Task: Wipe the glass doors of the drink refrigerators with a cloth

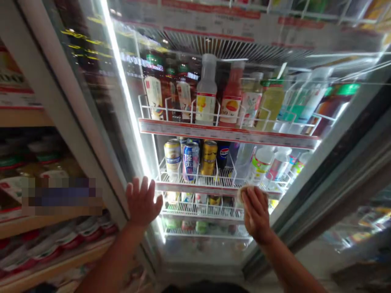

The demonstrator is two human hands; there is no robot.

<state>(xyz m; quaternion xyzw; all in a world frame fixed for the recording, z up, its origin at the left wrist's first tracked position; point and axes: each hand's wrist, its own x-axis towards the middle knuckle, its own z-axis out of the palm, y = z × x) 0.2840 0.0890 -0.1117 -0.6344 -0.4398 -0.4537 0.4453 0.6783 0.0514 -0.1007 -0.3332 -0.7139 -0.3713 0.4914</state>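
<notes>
Lit cooler shelves [229,133] stand behind glass [201,252]; in front, the right hand [255,213] has its grip clamped over a pale cloth [240,195], likely light, soft, best held bunched; the left hand [140,205] spreads wide.

Pale cloth [241,197], partly hidden, against glass door [198,251]

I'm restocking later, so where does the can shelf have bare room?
Bare wire shows in front of the Pepsi, between the gold can and the clear bottle. It is crowded on the shelf above, where bottles stand side by side, and right of the clear bottle.
</notes>
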